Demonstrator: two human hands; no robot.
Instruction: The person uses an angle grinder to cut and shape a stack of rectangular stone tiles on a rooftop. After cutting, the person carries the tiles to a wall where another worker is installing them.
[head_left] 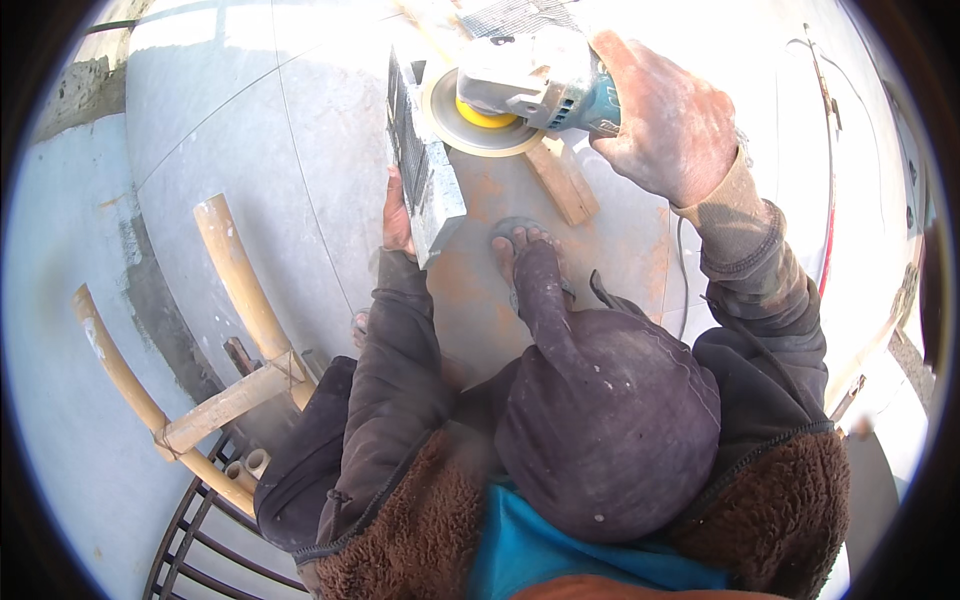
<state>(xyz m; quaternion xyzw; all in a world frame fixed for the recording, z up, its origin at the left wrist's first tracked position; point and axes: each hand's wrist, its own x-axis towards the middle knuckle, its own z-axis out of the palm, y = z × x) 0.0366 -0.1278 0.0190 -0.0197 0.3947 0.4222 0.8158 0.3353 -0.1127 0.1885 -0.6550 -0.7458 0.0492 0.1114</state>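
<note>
My right hand [670,115] is closed around the body of a teal and pale grey angle grinder [530,72]. Its round grey disc [448,122] with a yellow hub is against or very close to the edge of a tile piece [438,195]; exact contact cannot be told. My left hand [397,218] grips this narrow tile near its lower end, holding it on edge with its dark ribbed side facing left. Most of the left fingers are hidden behind the tile. Below the disc, a short wooden block [568,185] lies on the floor.
Bamboo poles [245,275] tied to a crosspiece [225,408] stand at the left, above a dark metal grille [190,540]. A sandalled foot [520,245] rests close to the block. One cable [683,285] runs along the tiled floor [220,130]. Another ribbed tile [520,16] lies beyond the grinder.
</note>
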